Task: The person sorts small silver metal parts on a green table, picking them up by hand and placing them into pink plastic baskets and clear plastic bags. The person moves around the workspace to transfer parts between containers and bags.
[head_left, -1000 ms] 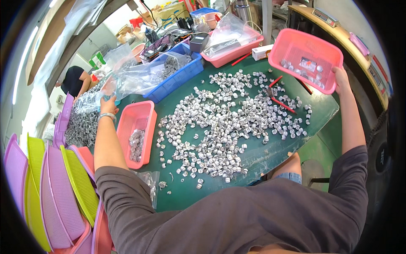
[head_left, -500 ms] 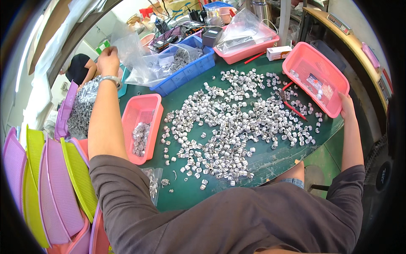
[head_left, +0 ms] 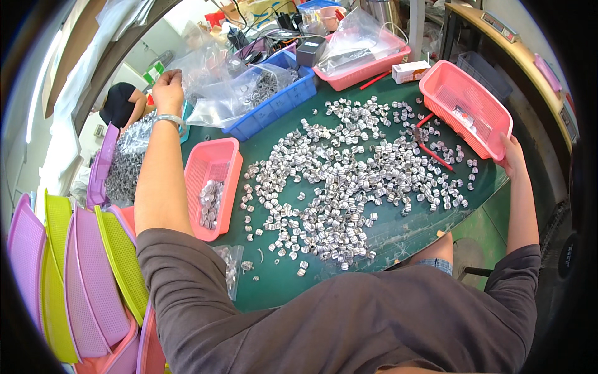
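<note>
At the right edge of the table, my right hand (head_left: 512, 154) grips the near end of a tilted pink plastic basket (head_left: 431, 93). A small packet (head_left: 462, 117) lies inside it. At the far left, my left hand (head_left: 168, 90) is raised with its fingers closed at the edge of a clear plastic bag (head_left: 202, 65); the fingertips are partly hidden. Many small, curved, silvery metal pieces (head_left: 330, 206) lie spread over the green table (head_left: 280, 290). Beside my left forearm stands another pink basket (head_left: 232, 187) with some metal pieces (head_left: 210, 202) in it.
A blue crate (head_left: 274, 103) of metal parts stands behind the pile, near a pink tray (head_left: 352, 78) and a small white box (head_left: 411, 71). Red sticks (head_left: 436, 156) lie among the pieces. Stacked baskets (head_left: 87, 274) rise at left; another person (head_left: 121, 103) is beyond.
My left hand has moved slightly right, and the clear bag beside it has shifted and sagged. The right-hand basket has tilted a little more, with my right hand still on its rim.
</note>
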Demonstrator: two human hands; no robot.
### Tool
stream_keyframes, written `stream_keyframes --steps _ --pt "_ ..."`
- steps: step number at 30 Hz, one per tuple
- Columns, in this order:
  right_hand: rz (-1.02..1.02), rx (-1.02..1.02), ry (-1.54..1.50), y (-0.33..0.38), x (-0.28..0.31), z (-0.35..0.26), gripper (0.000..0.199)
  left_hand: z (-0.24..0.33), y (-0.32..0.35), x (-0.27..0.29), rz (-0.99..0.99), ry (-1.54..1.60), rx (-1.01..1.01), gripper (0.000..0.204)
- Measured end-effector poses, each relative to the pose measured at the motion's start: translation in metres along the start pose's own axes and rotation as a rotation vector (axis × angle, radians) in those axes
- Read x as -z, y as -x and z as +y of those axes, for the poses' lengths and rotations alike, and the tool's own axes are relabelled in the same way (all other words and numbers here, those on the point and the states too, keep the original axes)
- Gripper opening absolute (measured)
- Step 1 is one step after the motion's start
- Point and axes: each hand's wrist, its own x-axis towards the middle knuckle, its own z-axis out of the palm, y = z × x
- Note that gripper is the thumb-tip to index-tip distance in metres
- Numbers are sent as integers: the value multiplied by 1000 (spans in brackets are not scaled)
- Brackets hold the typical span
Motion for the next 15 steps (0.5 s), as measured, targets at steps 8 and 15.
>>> stream_keyframes --steps 8,15 --pt "2 -12 50 2 3 2 54 9 3 4 -30 63 -10 14" --pt "124 130 25 4 7 -2 73 24 19 -5 -149 -470 -600 12"
